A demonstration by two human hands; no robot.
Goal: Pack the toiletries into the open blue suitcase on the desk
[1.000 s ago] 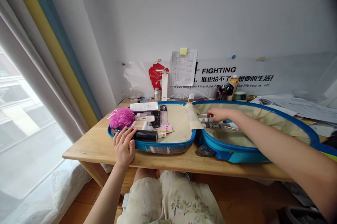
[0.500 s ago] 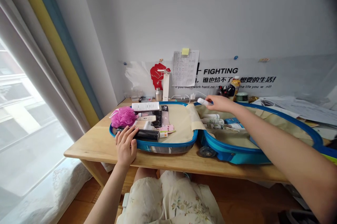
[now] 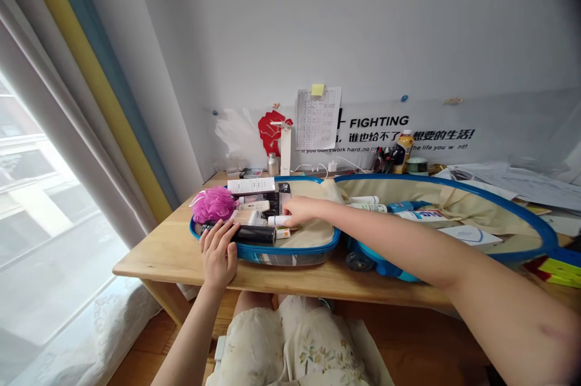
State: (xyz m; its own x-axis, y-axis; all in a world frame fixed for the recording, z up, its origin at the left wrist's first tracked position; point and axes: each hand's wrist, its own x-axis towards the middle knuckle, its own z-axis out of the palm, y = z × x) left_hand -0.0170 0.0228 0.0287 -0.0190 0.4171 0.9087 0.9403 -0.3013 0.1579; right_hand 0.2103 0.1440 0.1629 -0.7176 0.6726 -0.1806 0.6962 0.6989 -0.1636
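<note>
An open blue suitcase lies across the table with both halves facing up. My right hand is closed around one end of a slim white tube, low in the left half, over the small packets there. Fingers outstretched, my left hand rests on the near left rim and touches a black cylinder. Around it lie a pink bath puff, a pack of cotton swabs, a small cream-coloured bottle and a white box.
In the suitcase's right half are another white tube, a toothpaste-like tube, a blue item and a white packet. Behind stand a yellow-labelled bottle and a white lamp. Papers lie at right.
My right hand has carried the white tube leftward and down, from above the hinge side into the left half. The left hand stays on the rim and black cylinder.
</note>
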